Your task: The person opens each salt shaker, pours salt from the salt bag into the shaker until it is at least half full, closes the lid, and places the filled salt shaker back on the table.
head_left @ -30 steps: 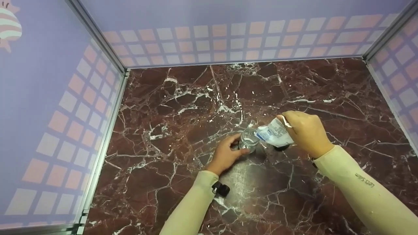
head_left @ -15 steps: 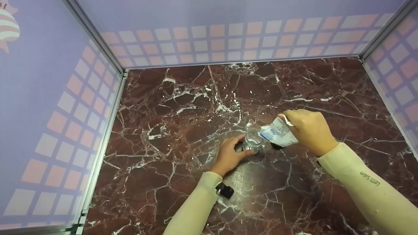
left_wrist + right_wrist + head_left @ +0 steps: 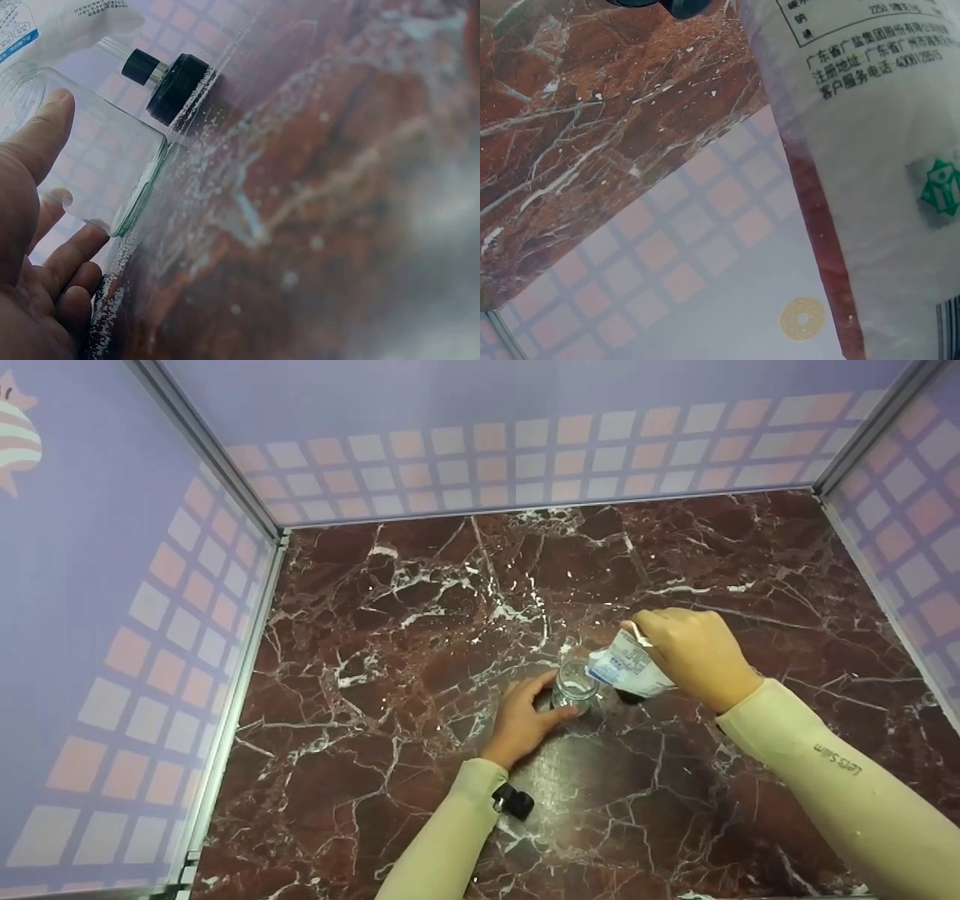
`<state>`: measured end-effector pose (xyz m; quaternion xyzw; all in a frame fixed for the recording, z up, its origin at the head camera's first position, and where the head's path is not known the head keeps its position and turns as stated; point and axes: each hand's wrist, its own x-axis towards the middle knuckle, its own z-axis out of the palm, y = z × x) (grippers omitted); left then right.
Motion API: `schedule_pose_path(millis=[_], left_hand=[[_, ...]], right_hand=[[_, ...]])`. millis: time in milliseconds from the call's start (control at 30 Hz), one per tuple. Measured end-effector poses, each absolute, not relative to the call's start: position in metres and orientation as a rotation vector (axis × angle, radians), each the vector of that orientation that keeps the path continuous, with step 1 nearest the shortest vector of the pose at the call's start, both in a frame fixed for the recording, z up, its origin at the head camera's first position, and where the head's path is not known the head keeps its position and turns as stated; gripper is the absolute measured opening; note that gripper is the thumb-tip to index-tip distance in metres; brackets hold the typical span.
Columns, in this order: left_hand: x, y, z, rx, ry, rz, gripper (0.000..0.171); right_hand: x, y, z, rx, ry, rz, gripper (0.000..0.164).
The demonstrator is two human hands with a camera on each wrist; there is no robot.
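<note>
My left hand [image 3: 525, 724] holds a clear glass jar [image 3: 576, 690] from the left, its thumb and fingers round the side. The jar stands lidless on the table. My right hand [image 3: 697, 656] grips the top of a white printed salt bag [image 3: 628, 664]. That bag tilts down to the left, its lower corner at the jar's rim. Whether grains are falling cannot be made out. Behind the jar, a black lid with a knob [image 3: 176, 90] lies on the table, partly hidden by the bag in the head view. Printed text and a green emblem show on the bag [image 3: 885, 187] in the right wrist view.
The dark red marbled table [image 3: 360, 787] has white specks scattered beyond the jar. Purple panels with pink and white squares [image 3: 450, 450] close in the back and both sides, set in metal framing [image 3: 259, 637].
The head view shifts slightly. Early on, the jar and salt bag move a little to the right over the table. Both hands keep their grips, and the bag stays tilted at the jar's rim.
</note>
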<state>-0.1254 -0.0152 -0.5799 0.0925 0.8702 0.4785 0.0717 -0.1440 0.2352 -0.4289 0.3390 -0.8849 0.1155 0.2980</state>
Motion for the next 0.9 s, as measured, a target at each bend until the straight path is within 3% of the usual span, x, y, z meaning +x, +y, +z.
schedule_pose_path(millis=[900], left_hand=[[-0.126,-0.017,-0.579,0.282,2.619,1.448,0.078]], right_hand=[[-0.148,0.227,-0.416,0.869,-2.486,0.187,0.037]])
